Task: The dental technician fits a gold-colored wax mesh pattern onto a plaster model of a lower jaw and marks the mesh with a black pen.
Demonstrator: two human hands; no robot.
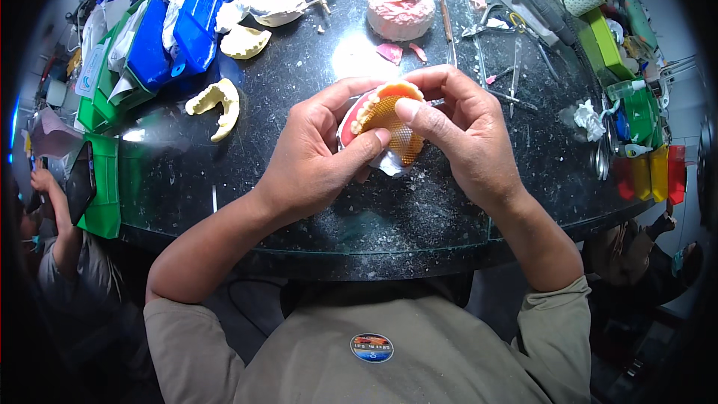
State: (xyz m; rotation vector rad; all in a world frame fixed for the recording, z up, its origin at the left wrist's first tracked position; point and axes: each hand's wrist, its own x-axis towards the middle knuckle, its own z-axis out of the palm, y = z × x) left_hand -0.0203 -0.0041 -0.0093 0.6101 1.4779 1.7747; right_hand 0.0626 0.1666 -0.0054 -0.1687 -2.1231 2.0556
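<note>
In the head view my left hand and my right hand hold a dental model between them, with pink wax, a row of cream teeth and an orange rim on a white base. A gold perforated mesh covers its middle. My left thumb rests on the mesh at the lower left, and my right thumb presses at its upper right. The other fingers of both hands curl round the model, partly hidden. A pale yellow horseshoe-shaped cast lies on the black bench to the left of my hands.
Blue and green bins line the left. Plaster casts, a pink flask and metal tools lie at the back. Coloured containers stand right. A co-worker's arm is at left, another person at right.
</note>
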